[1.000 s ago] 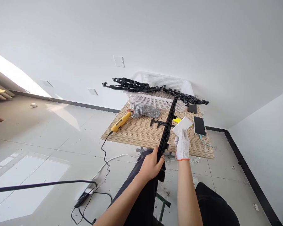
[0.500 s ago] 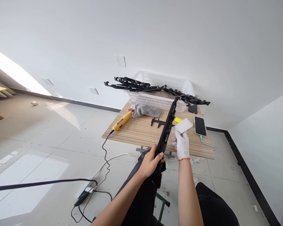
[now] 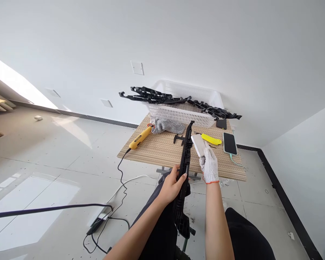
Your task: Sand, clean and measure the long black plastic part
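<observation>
My bare left hand (image 3: 172, 186) is closed around the middle of a long, narrow black plastic part (image 3: 187, 157). The part tilts upward away from me, its far end above the table and its lower end over my lap. In a white knitted glove with an orange cuff, my right hand (image 3: 210, 168) grips a flat whitish rectangular block (image 3: 198, 143). The block stands just right of the part's upper half, turned edgewise; whether they touch I cannot tell. A yellow comb-like brush (image 3: 211, 139) lies beyond the glove. Behind the part, a dark caliper (image 3: 178, 138) is partly covered.
A white plastic basket (image 3: 173, 115) heaped with similar black parts (image 3: 151, 96) stands at the back of the wooden table (image 3: 157, 153). A yellow corded tool (image 3: 141, 138), a grey glove (image 3: 169, 125) and a phone (image 3: 229, 143) lie around. Cords run across the floor at left.
The black part has shifted down and turned in my left hand, its far end now lower. My right hand has rotated the white block edgewise, to the left, uncovering more of the yellow brush.
</observation>
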